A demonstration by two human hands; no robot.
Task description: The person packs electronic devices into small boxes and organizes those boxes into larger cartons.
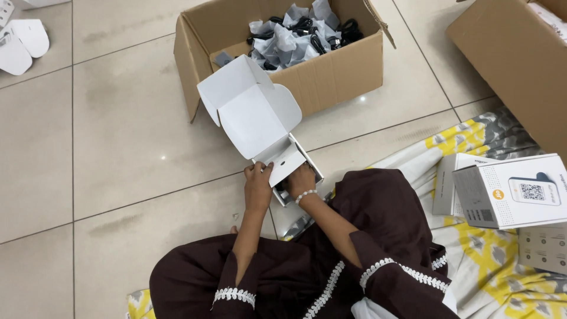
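The small white carton (266, 127) lies on the floor tiles (118, 136), lid flaps open toward eleven o'clock. Her left hand (258, 189) pinches its inner flap; her right hand (300, 180) reaches inside, grip hidden, at one o'clock from her lap.

Floor (118, 136): large pale beige tiles w/ thin dark grout lines, glossy, a few small glints of overhead light. At 12 o'clock an open brown cardboard carton (331, 77) sits on the tiles, filled w/ grey wrapping and black cords. Another brown carton (514, 65) at 2 o'clock, cut off by the frame edge. White moulded pieces (20, 44) at 10 o'clock. A yellow, grey & white patterned sheet (472, 254) spreads over the floor from 3 to 5 o'clock, w/ stacked white boxes (508, 189) on it at 3 o'clock.
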